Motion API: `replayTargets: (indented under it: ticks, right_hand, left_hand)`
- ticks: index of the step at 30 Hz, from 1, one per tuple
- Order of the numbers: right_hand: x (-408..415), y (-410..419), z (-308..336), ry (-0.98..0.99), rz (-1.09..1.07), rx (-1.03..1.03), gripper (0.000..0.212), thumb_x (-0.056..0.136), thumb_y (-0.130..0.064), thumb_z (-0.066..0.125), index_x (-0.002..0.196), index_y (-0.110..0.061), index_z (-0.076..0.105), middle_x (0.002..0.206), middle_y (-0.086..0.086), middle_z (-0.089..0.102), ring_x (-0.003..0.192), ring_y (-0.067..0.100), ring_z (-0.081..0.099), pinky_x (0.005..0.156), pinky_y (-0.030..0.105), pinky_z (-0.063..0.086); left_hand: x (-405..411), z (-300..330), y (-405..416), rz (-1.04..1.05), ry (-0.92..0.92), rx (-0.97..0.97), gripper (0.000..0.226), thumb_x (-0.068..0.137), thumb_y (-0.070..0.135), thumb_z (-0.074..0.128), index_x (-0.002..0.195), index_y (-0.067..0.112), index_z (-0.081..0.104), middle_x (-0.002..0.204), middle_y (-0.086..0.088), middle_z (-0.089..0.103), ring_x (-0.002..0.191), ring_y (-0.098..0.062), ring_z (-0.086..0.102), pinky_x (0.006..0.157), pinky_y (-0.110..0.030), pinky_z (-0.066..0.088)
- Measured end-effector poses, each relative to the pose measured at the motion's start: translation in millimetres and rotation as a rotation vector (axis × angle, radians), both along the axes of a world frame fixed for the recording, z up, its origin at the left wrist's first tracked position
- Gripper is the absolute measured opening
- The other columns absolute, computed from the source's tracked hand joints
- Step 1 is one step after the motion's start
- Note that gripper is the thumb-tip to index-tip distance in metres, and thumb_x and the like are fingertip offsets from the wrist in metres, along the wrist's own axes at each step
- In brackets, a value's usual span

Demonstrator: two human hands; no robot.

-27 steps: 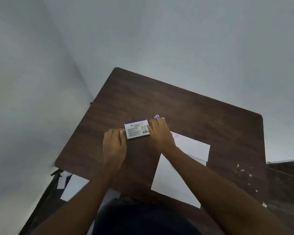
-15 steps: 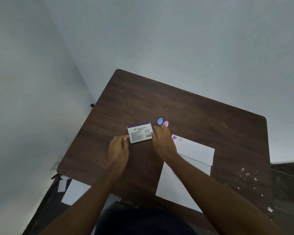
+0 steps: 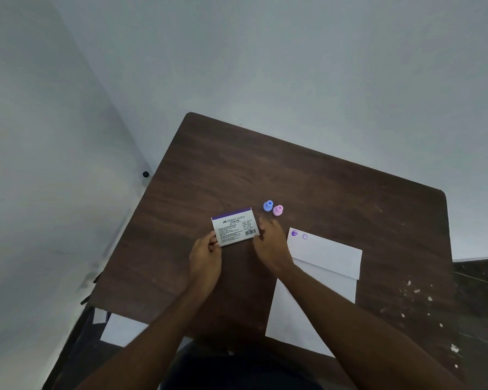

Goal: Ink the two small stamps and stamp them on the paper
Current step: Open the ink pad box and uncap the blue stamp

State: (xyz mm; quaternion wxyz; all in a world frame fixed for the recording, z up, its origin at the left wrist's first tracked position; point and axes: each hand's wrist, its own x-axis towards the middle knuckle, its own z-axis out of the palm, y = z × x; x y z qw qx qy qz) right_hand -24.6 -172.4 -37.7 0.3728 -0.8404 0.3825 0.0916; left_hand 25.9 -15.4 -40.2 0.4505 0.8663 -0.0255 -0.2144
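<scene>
A closed white and purple stamp pad box (image 3: 234,226) lies on the dark wooden table (image 3: 307,178). My left hand (image 3: 206,260) pinches its near left corner. My right hand (image 3: 271,246) is at its right edge, fingers spread; whether they touch the box I cannot tell. A blue stamp (image 3: 268,205) and a pink stamp (image 3: 277,210) stand side by side just beyond the box, untouched. The white paper (image 3: 321,277), folded at its far end, lies to the right, with two purple stamp marks (image 3: 299,235) at its far left corner.
White specks (image 3: 423,299) dot the table's right side. More white sheets (image 3: 119,327) lie below the table's near left edge. Pale walls (image 3: 68,164) close in on the left and behind the table. A dark floor (image 3: 479,277) shows at right.
Both hands and the box have drawn back slightly toward me. The right hand has come away from the stamps, so both stamps and both purple marks on the paper now show.
</scene>
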Motion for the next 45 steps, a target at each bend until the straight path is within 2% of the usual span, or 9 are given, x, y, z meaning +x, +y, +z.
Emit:
replayTargets:
  ticks: [7,11,13,21,28,33,37,40,45]
  right_hand:
    - [4.8,-4.1,-8.6,0.01,-0.044,0.003,0.047,0.089,-0.016,0.056,0.135,-0.009,0.046,0.137,0.01,0.051,0.128,0.024,0.046,0.107,0.038,0.042]
    - [4.5,-3.4,-12.9,-0.071,-0.039,-0.04,0.027,0.087,-0.013,0.056,0.113,-0.012,0.064,0.115,0.006,0.064,0.107,0.016,0.055,0.084,0.023,0.044]
    - [5.0,-2.6,-14.9,-0.091,-0.034,-0.046,0.026,0.087,-0.013,0.056,0.11,-0.014,0.067,0.111,0.005,0.067,0.103,0.013,0.054,0.083,0.023,0.044]
    - [7.2,-1.4,-6.0,-0.138,-0.07,-0.053,0.024,0.089,-0.011,0.053,0.108,-0.012,0.068,0.112,0.005,0.068,0.104,0.016,0.057,0.086,0.025,0.046]
    - [24.8,-8.5,20.3,-0.241,-0.232,0.036,0.025,0.09,-0.004,0.05,0.104,-0.008,0.07,0.103,0.007,0.071,0.089,0.01,0.059,0.078,0.02,0.044]
    - [46.0,-14.4,28.3,-0.221,-0.24,0.077,0.02,0.09,-0.009,0.052,0.106,-0.01,0.066,0.1,0.003,0.065,0.086,0.009,0.055,0.061,0.011,0.037]
    - [59.8,-18.0,26.6,-0.236,-0.152,0.138,0.028,0.087,-0.01,0.056,0.114,-0.013,0.062,0.112,0.004,0.067,0.101,0.015,0.062,0.08,0.024,0.05]
    - [69.5,-20.6,19.4,-0.264,-0.099,0.101,0.026,0.087,-0.008,0.055,0.11,-0.011,0.066,0.106,0.007,0.071,0.097,0.019,0.065,0.088,0.039,0.055]
    - [82.9,-22.6,11.5,-0.16,-0.08,0.082,0.034,0.084,-0.004,0.051,0.114,-0.009,0.066,0.111,0.006,0.07,0.097,0.016,0.063,0.08,0.024,0.048]
  left_hand:
    - [2.3,-6.2,-4.3,0.024,0.077,0.018,0.038,0.091,0.007,0.05,0.129,0.01,0.055,0.118,-0.006,0.057,0.105,-0.013,0.056,0.097,-0.03,0.046]
    - [4.0,-5.8,-6.2,0.054,0.109,0.011,0.038,0.089,0.006,0.051,0.126,0.01,0.058,0.114,-0.006,0.058,0.1,-0.013,0.057,0.093,-0.026,0.044]
    - [4.9,-6.0,-6.8,0.085,0.142,-0.013,0.037,0.089,0.007,0.052,0.125,0.011,0.059,0.115,-0.005,0.057,0.098,-0.012,0.057,0.094,-0.03,0.047]
    - [5.7,-12.6,-4.6,0.204,0.274,-0.126,0.031,0.087,0.025,0.053,0.116,0.026,0.064,0.115,0.006,0.066,0.102,-0.007,0.061,0.097,-0.038,0.051]
    - [25.4,7.9,-7.6,0.312,0.27,-0.265,0.025,0.09,0.012,0.053,0.109,0.016,0.069,0.101,-0.001,0.072,0.082,-0.009,0.064,0.083,-0.032,0.055]
    - [43.1,8.6,-7.0,0.239,0.18,-0.198,0.021,0.09,0.022,0.054,0.106,0.028,0.068,0.104,0.007,0.068,0.098,-0.007,0.063,0.09,-0.037,0.054]
    - [57.4,8.6,-9.8,0.171,0.204,-0.192,0.032,0.09,0.015,0.053,0.117,0.029,0.062,0.118,0.007,0.062,0.103,-0.003,0.058,0.091,-0.031,0.051]
    - [64.7,8.8,-13.5,0.182,0.256,-0.214,0.038,0.089,0.008,0.05,0.122,0.024,0.06,0.116,0.007,0.064,0.104,-0.005,0.059,0.084,-0.023,0.048]
    - [71.0,4.7,-18.6,0.221,0.324,-0.241,0.038,0.091,0.007,0.05,0.126,0.022,0.057,0.12,0.005,0.063,0.107,-0.008,0.059,0.081,-0.023,0.05]
